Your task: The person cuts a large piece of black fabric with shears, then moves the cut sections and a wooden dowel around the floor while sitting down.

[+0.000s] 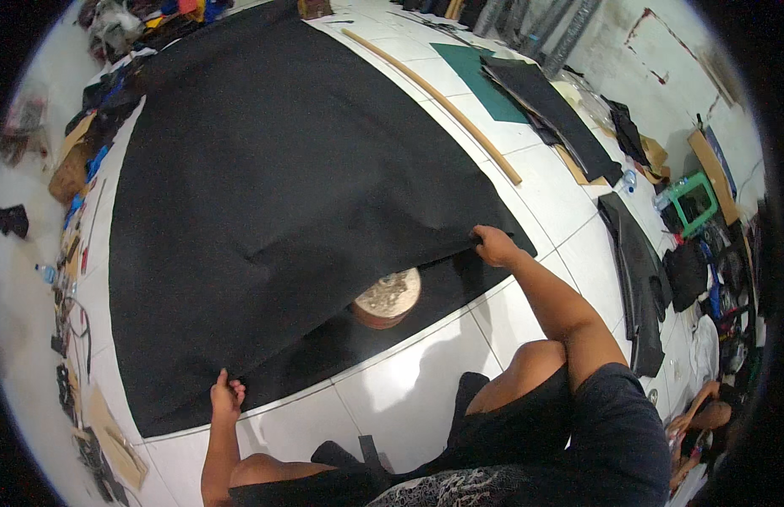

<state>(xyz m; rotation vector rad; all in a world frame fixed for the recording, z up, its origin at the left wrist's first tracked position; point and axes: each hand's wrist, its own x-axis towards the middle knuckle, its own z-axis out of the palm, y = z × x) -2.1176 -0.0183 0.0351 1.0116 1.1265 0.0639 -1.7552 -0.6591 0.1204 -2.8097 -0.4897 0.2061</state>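
On white tile, running past black sheet to clutter.
Pinching raised edge with right hand; curling left hand at edge, can't tell grip.

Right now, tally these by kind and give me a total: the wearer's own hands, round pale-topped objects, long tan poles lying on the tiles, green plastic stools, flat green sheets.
Wearer's hands: 2, left hand and right hand
Round pale-topped object: 1
Long tan pole: 1
Green plastic stool: 1
Flat green sheet: 1
Total: 6
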